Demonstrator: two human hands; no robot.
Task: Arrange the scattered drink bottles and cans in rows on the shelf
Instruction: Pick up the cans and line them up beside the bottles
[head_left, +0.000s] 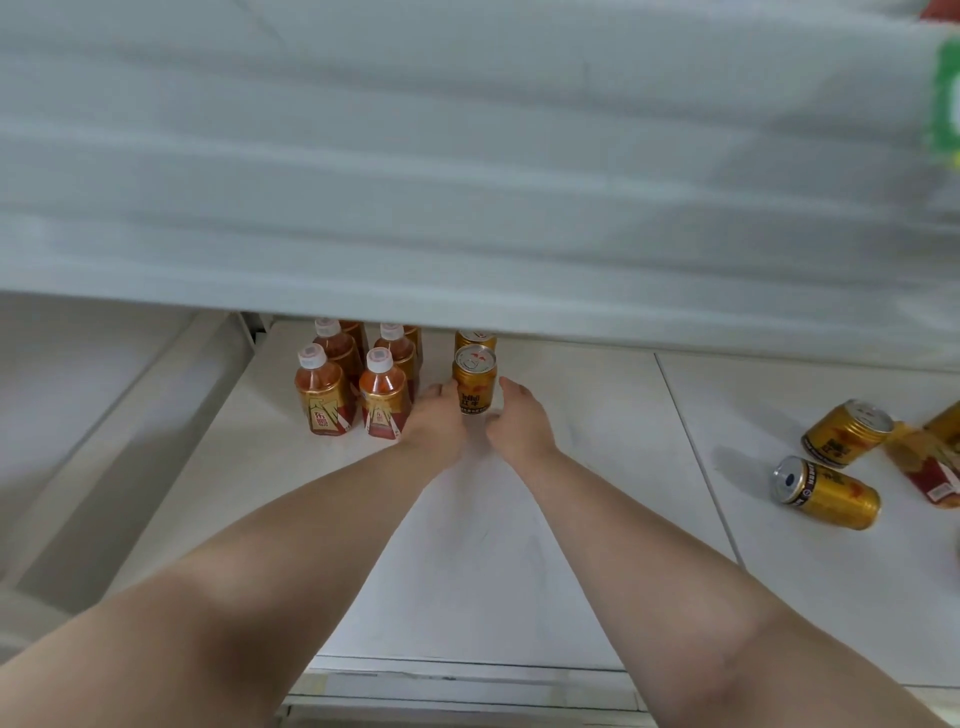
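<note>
Shelf (571, 519): tea bottles (324, 395) upright in two rows at left. Just right of them, left hand (439, 418) and right hand (519, 423) cup the upright can (474, 384) from either side, fingers curved against it. Second can (475, 339) stands directly behind. Fallen cans (831, 493) lie far right.

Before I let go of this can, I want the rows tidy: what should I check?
1. Front can upright: ok.
2. Front can lined up with the rear can: ok.
3. Clear of the nearest bottle: ok, a gap shows.
4. Left hand and right hand free of the front can: cannot tell; both flank it closely.
5. Scattered cans at right stood up: not ok; the near can and the far can lie on their sides.
</note>
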